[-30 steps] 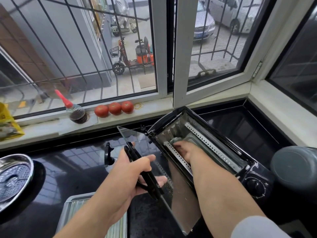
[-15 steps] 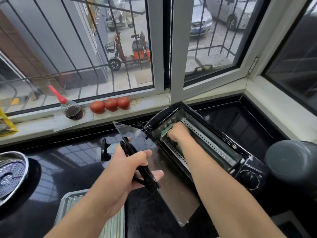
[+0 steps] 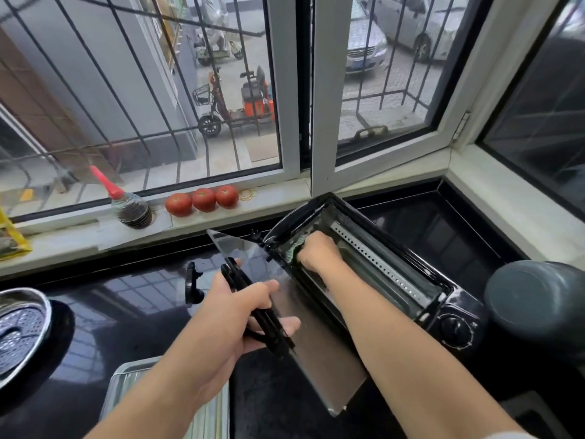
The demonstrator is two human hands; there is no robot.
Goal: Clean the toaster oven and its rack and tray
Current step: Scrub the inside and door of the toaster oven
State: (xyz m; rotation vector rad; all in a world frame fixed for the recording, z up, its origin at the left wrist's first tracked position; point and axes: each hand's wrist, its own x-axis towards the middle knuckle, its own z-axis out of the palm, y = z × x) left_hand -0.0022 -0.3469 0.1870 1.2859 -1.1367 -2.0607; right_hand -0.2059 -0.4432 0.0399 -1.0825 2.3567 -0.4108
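While the left hand grips the door handle, holding the glass door of the toaster oven open on the dark counter, the right hand curls on a green cloth inside; a loosened grip could let the door swing onto that forearm, and hard scrubbing might shove the oven along the counter

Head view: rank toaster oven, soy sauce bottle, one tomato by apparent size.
1. toaster oven, far the largest, though nearer the camera.
2. soy sauce bottle.
3. middle tomato, smallest; the three tomatoes look alike.
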